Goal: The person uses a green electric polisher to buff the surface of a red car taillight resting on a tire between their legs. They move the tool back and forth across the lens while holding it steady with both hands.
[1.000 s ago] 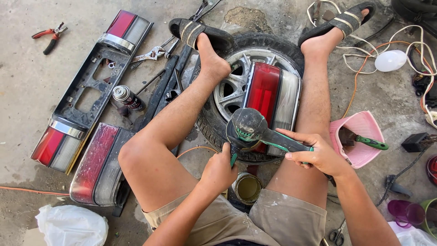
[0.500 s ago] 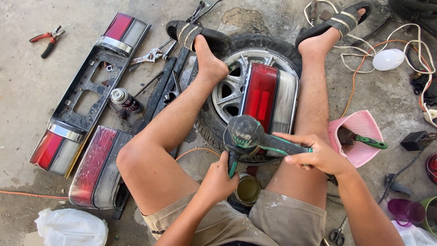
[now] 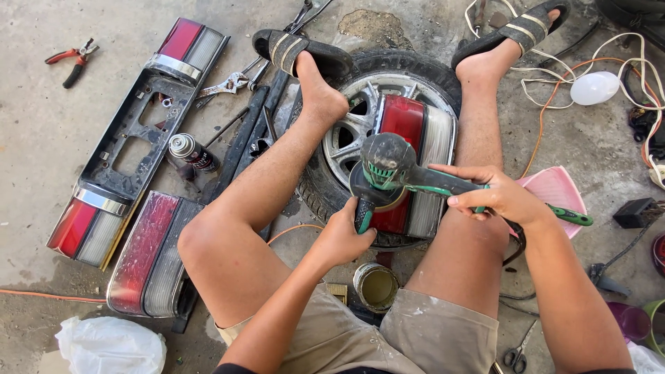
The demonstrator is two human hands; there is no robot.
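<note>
Outdoors: stained concrete floor [image 3: 41, 145], wheel [image 3: 346, 138], scattered tools.

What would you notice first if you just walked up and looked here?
The green and grey power polisher in the middle, gripped by the left hand on its side handle and the right hand on its body. It sits over a red and white tail light lying on a car wheel between the person's legs. More tail light pieces lie at left.

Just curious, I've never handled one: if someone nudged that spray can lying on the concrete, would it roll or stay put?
The spray can lies on its side, so its round body would probably roll. It looks small, likely light, and a smooth metal surface may feel slippery.
</note>
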